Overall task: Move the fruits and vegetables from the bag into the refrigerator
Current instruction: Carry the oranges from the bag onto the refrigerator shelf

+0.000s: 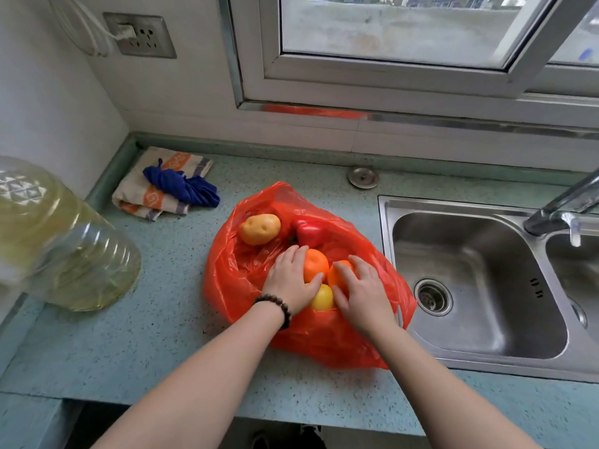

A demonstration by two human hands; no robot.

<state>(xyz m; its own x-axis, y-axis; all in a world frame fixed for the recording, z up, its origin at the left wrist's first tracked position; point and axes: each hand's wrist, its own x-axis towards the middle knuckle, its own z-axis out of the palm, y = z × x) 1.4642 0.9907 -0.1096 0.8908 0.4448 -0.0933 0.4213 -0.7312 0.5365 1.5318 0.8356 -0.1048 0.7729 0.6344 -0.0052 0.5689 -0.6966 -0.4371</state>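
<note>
A red plastic bag (233, 280) lies open on the counter. Inside it are a potato (259, 229), a red bell pepper (309, 233), two oranges and a yellow fruit (322, 298). My left hand (290, 280) wraps around the left side of one orange (316, 264), with a bead bracelet on the wrist. My right hand (363, 291) curls over the other orange (337, 275), covering most of it. The yellow fruit sits between my two hands. No refrigerator is in view.
A steel sink (470, 348) with a tap (560, 205) lies right of the bag. A large oil bottle (64, 254) stands at the left. A folded towel (142, 196) with a blue cloth (184, 187) sits at the back left. A window is behind the counter.
</note>
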